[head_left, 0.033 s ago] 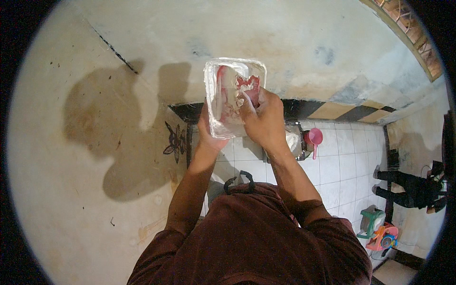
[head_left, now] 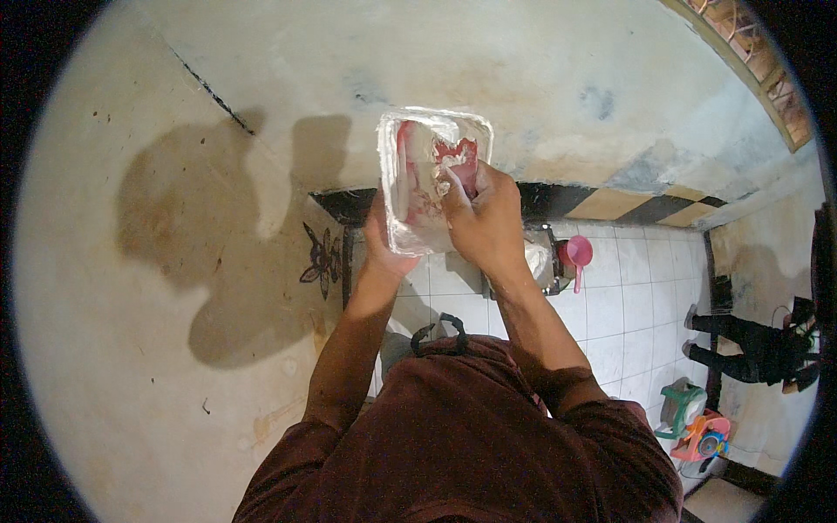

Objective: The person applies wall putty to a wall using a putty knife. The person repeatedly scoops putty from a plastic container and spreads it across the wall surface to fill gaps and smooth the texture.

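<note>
A rectangular plastic tub (head_left: 391,187), its rim and walls smeared with white paste, is held up in front of the wall. My left hand (head_left: 391,250) grips it from the left and beneath, with most of its fingers hidden behind the tub. My right hand (head_left: 485,213) is closed on a red flat scraper (head_left: 462,155) with a paste-covered edge. The scraper is over the inside of the tub, and my thumb lies along it. White paste (head_left: 440,126) clings to the tub's upper inside wall, and reddish streaks show on its bottom.
Below stands a dark-edged container (head_left: 542,261) with white material, beside a pink dipper (head_left: 576,252) on the white tiles (head_left: 602,301). To the right are a person's dark-trousered legs (head_left: 741,344), a green stool-like object (head_left: 680,408) and an orange item (head_left: 703,436). A stained wall (head_left: 558,78) rises ahead.
The tub has shifted very slightly to the right. Both hands keep their holds, and the scraper stays almost in place.
</note>
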Demonstrator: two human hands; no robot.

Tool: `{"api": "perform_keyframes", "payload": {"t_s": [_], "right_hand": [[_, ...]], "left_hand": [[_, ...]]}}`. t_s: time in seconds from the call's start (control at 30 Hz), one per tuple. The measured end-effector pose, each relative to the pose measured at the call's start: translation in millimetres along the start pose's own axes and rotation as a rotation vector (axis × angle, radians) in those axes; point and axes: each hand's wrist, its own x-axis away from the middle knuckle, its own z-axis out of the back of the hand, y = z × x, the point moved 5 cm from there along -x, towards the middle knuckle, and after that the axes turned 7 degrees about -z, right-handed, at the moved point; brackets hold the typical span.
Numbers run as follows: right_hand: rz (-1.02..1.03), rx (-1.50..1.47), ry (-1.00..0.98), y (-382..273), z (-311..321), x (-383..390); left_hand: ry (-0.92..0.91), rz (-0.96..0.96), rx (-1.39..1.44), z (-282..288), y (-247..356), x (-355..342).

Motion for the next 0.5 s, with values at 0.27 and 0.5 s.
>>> {"api": "perform_keyframes", "payload": {"t_s": [0.27,0.5], "right_hand": [[-0.125,-0.296,-0.071,29.9,-12.3,2.3],[0.013,-0.088,0.011,2.5,3.0,13.3]], "left_hand": [[-0.068,0.06,0.031,-12.5,1.5,-2.4],[-0.033,-0.007,0.06,-3.5,8.6,-1.8]]}}
